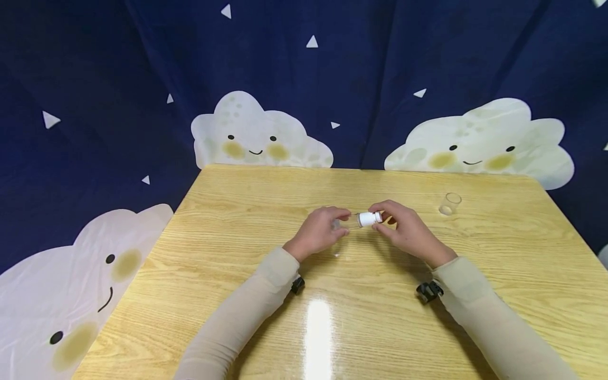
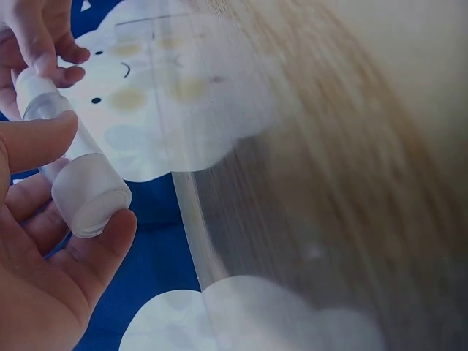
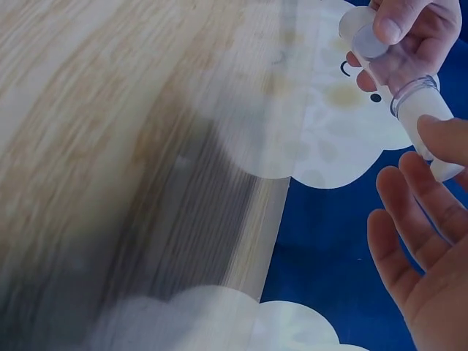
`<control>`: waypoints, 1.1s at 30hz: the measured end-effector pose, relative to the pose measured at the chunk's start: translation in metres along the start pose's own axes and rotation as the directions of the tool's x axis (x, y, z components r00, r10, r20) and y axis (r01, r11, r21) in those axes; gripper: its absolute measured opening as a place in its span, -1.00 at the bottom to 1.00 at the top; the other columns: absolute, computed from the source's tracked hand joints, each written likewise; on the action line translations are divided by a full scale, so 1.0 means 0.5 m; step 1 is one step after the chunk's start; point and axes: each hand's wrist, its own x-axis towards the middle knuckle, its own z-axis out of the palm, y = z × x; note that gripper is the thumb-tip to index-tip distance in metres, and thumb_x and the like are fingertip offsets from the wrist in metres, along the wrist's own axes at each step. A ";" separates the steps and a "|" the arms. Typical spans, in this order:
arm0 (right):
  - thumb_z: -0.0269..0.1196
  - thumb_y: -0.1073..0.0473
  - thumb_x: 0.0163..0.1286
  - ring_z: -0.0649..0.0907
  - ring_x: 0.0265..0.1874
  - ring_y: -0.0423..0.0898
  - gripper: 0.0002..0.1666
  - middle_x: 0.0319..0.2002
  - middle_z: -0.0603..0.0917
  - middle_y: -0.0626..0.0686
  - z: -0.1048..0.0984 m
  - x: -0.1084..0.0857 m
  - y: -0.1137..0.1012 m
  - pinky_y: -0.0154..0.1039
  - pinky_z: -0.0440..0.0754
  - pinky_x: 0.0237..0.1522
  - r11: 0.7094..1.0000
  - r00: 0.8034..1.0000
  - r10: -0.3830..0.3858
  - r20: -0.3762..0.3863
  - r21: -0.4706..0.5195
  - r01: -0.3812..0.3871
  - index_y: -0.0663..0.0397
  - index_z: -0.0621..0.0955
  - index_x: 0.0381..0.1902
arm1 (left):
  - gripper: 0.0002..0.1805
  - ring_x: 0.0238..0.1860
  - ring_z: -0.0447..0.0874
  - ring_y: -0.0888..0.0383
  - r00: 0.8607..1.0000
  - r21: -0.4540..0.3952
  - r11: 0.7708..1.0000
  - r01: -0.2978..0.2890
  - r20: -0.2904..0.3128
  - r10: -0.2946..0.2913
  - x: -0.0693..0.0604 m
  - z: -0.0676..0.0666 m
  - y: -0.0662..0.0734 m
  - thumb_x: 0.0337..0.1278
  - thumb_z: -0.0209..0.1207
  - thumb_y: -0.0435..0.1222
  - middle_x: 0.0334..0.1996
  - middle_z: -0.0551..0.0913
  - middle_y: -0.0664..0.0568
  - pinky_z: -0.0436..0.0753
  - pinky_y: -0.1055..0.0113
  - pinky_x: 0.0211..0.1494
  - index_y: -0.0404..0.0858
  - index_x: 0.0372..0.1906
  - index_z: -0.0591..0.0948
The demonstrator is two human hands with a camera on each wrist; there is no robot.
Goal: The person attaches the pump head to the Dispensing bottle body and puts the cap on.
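Observation:
A small cosmetic bottle with a clear body (image 3: 395,67) and a white pump top (image 1: 369,219) lies on its side between the two hands, above the table. My left hand (image 1: 319,232) grips the clear body between thumb and fingers. The white bottom end (image 2: 89,191) of the bottle pokes out near the left thumb. My right hand (image 1: 407,231) pinches the white top with thumb and fingertips, its other fingers loosely bent. In the right wrist view, a clear collar (image 3: 414,93) is visible where top and body meet. Whether the two parts are apart cannot be told.
A clear open-ended cap (image 1: 449,203) stands on the wooden table (image 1: 237,211), right of and beyond the right hand. A small glassy glint (image 1: 336,253) shows below the left hand. Behind the table hangs a dark blue cloth (image 1: 285,63) with cloud prints.

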 end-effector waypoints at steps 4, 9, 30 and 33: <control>0.35 0.35 0.28 0.66 -0.26 -0.10 -0.64 -0.12 0.69 0.07 0.002 0.001 0.001 -0.17 0.67 -0.29 1.000 1.000 -0.005 -0.005 -0.006 0.005 0.09 0.59 0.04 | -0.52 0.06 0.70 0.06 1.000 -0.003 1.000 -0.005 0.000 0.005 0.000 0.001 -0.001 0.24 0.31 -0.24 0.06 0.73 -0.03 0.58 0.15 0.32 -0.22 0.25 0.58; 0.34 0.30 0.31 0.67 -0.27 -0.09 -0.65 -0.11 0.70 0.09 0.002 0.003 -0.002 -0.10 0.68 -0.28 1.000 1.000 0.021 0.006 -0.006 -0.021 0.12 0.59 0.05 | -0.53 0.03 0.68 0.07 1.000 0.007 1.000 -0.006 -0.014 0.006 -0.001 -0.001 0.000 0.22 0.31 -0.25 0.03 0.74 -0.03 0.63 0.20 0.19 -0.22 0.23 0.59; 0.16 0.04 0.50 0.54 -0.47 -0.12 -0.76 -0.44 0.62 0.03 0.004 0.020 -0.013 -0.29 0.45 -0.45 0.986 0.981 0.163 0.103 -0.053 -0.158 0.10 0.59 -0.16 | -0.54 0.04 0.71 0.09 0.993 0.167 0.985 -0.043 -0.099 0.061 -0.005 -0.006 0.008 0.12 0.39 -0.20 0.08 0.74 0.02 0.69 0.24 0.13 -0.12 0.17 0.66; 0.16 0.01 0.50 0.56 -0.45 -0.11 -0.73 -0.42 0.65 0.05 0.003 0.022 -0.015 -0.29 0.47 -0.45 0.984 0.979 0.174 0.107 -0.056 -0.169 0.11 0.59 -0.16 | -0.55 0.07 0.70 0.07 0.993 0.138 0.990 -0.034 -0.103 0.048 -0.004 -0.005 0.006 0.11 0.40 -0.21 0.08 0.74 0.03 0.67 0.22 0.16 -0.13 0.15 0.67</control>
